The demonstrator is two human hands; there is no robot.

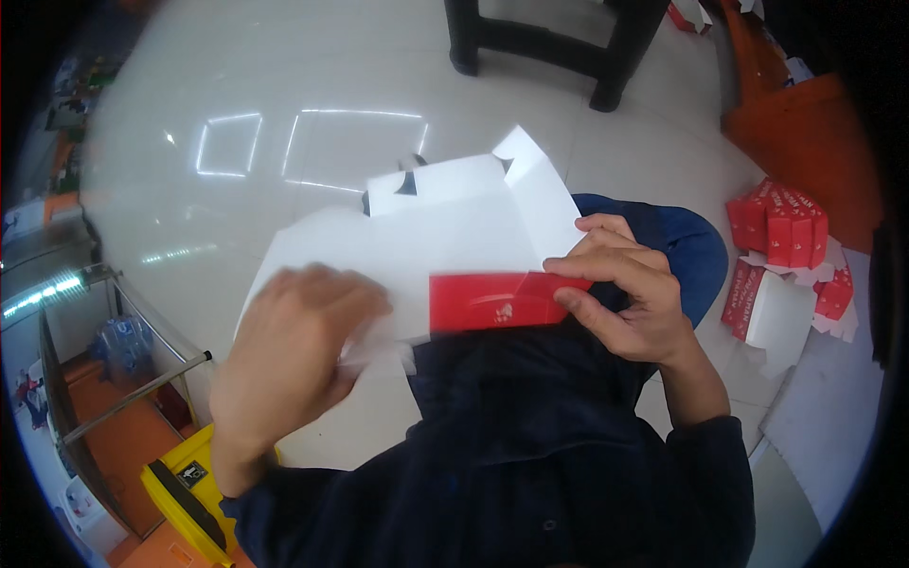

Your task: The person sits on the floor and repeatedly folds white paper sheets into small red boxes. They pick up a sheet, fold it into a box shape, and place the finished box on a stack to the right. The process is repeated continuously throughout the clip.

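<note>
A partly folded cardboard box (445,227), white inside with red outer faces, lies over my lap. One red side panel (497,301) with a small white print stands up along its near edge. My right hand (630,289) pinches the right end of that panel, thumb on the red face and fingers over the white flap. At the left end is my left hand (303,346), smeared by motion, next to a blurred pale flap (379,352). Whether its fingers grip the flap does not show. At the far right corner a white flap sticks up.
Several red and white boxes (781,227) are piled on the floor at right, by an orange surface (805,133). A black stool (540,43) stands ahead. On the left are a metal rail (142,393), a yellow object (189,492) and plastic bottles (123,343).
</note>
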